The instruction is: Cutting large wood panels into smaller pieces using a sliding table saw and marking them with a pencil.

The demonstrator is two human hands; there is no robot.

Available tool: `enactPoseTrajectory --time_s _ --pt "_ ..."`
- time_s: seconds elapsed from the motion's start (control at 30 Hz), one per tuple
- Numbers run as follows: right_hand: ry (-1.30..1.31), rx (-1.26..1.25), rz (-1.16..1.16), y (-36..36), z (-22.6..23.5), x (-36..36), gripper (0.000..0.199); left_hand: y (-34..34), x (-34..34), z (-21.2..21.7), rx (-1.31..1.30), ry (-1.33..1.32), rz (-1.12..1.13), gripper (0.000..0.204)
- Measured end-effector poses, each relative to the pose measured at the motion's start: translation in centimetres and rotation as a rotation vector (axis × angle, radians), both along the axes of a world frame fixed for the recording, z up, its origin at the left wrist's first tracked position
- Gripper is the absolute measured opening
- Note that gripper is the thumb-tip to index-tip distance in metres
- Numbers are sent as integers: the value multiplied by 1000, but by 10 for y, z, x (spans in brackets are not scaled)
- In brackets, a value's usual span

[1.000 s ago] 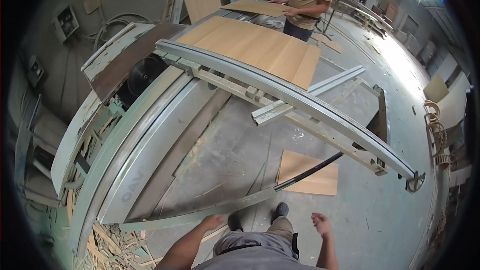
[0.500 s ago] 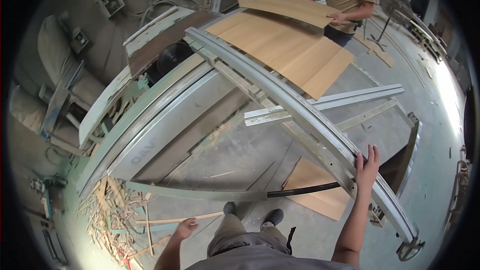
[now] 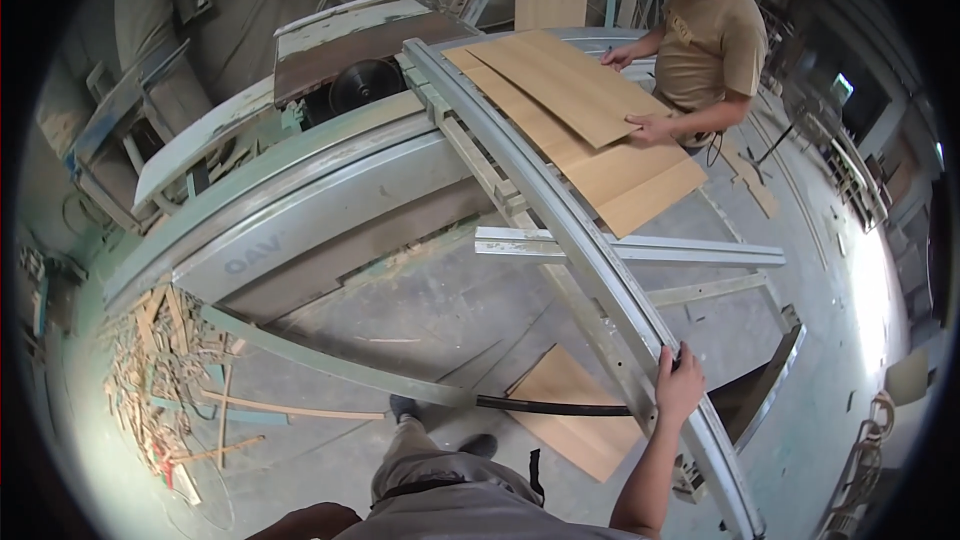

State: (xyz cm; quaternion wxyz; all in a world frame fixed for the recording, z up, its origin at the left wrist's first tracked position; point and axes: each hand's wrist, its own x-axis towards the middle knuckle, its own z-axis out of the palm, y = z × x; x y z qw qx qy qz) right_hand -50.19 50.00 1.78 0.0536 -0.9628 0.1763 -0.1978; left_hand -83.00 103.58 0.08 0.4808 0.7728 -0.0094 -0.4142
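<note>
Where a straight, grooved metal rail [image 3: 615, 281] is running along the tubular frame's edge [image 3: 588, 322], the right hand [image 3: 680, 390] is gripping it, fingers [image 3: 689, 355] curling over; the left fingers are lying out of view. Unlike one second earlier, the right hand is touching the rail, and a co-worker's [image 3: 715, 50] thin wood-grained sheet [image 3: 575, 90] is covering more panel [image 3: 632, 185].

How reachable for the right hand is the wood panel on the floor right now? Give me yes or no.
Probably not without bending: the right hand rests on the metal rail, well above the wood panel on the floor, and the black bar crosses in front of it.
</note>
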Motion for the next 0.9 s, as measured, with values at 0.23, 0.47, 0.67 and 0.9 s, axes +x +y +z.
enactPoseTrajectory --time_s 0.23,0.47,0.67,0.9 --pt "20 15 -18 4 2 1 44 -41 26 -74 239 -224 -412 27" --pt "-28 -32 -7 1 -2 2 45 -59 39 -79 217 -84 -593 29" --pt "-5 -30 8 1 -7 2 45 -41 -1 -98 302 20 -538 31" --pt "8 -31 0 0 -6 1 45 -62 -49 -139 -159 30 170 32"
